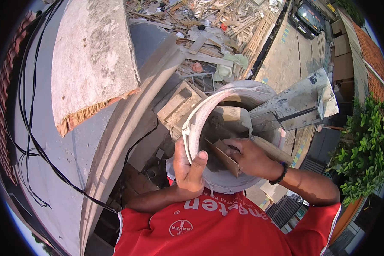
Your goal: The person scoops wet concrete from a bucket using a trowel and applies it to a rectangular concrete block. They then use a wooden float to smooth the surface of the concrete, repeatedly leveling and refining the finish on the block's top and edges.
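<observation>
A whitish, mortar-smeared bucket (193,123) stands close against my front, its round mouth tilted up toward me. My left hand (189,170) is closed round its near left rim, the thumb lying along the edge. Inside the mouth, my right hand (251,157) pinches a flat, thin brown piece (222,157), like a scrap of board. Beyond that hand, a pale, rounded block-like thing (232,119) lies in the bucket. A grey-stained, flat-sided tool or trough (292,100) leans out over the far right rim. What lies deepest inside is in shadow.
A broken-edged concrete slab (96,64) juts in at the upper left above a curved ledge (132,123). Black cables (38,143) hang along the left wall. Wood debris (217,38) covers the ground far below, beside a paved lane (286,59) with a dark car (308,19).
</observation>
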Motion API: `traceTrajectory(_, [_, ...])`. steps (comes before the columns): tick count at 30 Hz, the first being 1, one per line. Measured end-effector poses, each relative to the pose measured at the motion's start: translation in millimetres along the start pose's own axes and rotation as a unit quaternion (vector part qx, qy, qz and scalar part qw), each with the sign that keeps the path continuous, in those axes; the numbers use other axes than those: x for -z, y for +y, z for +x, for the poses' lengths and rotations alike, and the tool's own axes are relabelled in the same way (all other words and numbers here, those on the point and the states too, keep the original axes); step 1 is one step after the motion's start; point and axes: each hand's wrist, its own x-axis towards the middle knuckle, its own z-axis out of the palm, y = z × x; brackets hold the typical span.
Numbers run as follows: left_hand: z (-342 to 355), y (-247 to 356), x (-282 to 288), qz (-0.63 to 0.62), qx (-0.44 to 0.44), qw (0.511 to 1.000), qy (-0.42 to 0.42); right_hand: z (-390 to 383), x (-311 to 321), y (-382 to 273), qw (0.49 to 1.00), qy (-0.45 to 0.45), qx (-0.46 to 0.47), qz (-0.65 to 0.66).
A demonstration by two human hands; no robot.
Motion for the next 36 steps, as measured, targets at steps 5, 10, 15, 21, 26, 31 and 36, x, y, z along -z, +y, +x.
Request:
traceTrajectory(5, [-2, 1, -2, 0.006, 0.004, 1.0, 0.02, -3, 6, -20, 0.979, -0.07, -0.103, 0.16])
traceTrajectory(10, [0, 6, -7, 0.002, 0.041, 0.998, 0.038, -7, 1, -11, 0.966, -0.055, -0.095, 0.234])
traceTrajectory(15, [0, -3, -2, -0.051, 0.006, 0.998, 0.038, -21, 0, -18, 0.932, -0.046, -0.107, 0.344])
traceTrajectory(21, [7, -5, 1, -0.149, 0.045, 0.986, 0.059, -57, 15, -18, 0.81, -0.04, -0.065, 0.581])
traceTrajectory(26, [14, 3, 10, -0.143, 0.091, 0.984, 0.062, -95, 32, -21, 0.781, 0.017, 0.053, 0.622])
traceTrajectory(31, [15, -9, 32, -0.104, 0.116, 0.986, 0.067, -118, 37, -10, 0.779, 0.107, 0.266, 0.558])
traceTrajectory(36, [23, -4, 34, -0.091, 0.092, 0.988, 0.087, -136, 29, 31, 0.64, 0.224, 0.279, 0.68])
